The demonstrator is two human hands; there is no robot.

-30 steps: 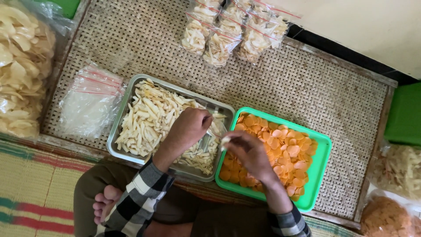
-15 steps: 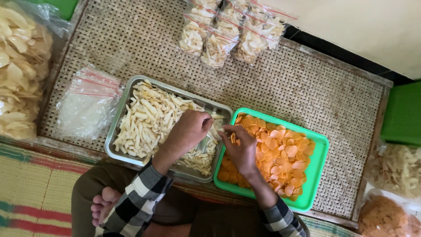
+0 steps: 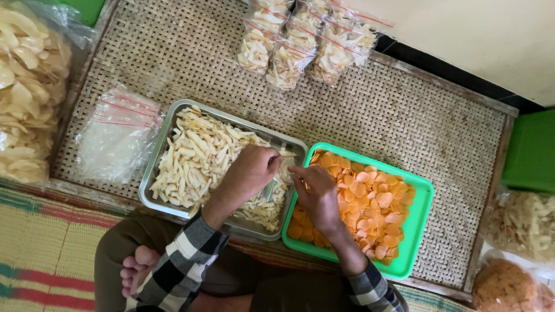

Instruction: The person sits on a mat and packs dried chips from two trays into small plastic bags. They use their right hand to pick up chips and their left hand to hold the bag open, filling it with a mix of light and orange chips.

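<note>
My left hand [image 3: 250, 173] is closed over the right end of a metal tray [image 3: 163, 136] of pale stick-shaped chips [image 3: 199, 159]. It grips a small clear plastic bag [image 3: 274, 186] that shows just below its fingers. My right hand [image 3: 317, 196] reaches in from over the green tray [image 3: 421, 208] of round orange chips [image 3: 370, 202]. Its fingertips are pinched at the bag's edge, touching my left hand. What is inside the bag is mostly hidden.
Both trays rest on a woven rattan board [image 3: 404, 121]. Several filled bags of pale chips [image 3: 300, 40] lie at the far edge, and a stack of empty zip bags [image 3: 118, 136] sits left of the metal tray. Big bags of crackers stand at the left [image 3: 26, 86] and right [image 3: 523, 225].
My right hand has moved left from over the orange chips until its fingertips meet my left hand. My left hand has stayed over the metal tray.
</note>
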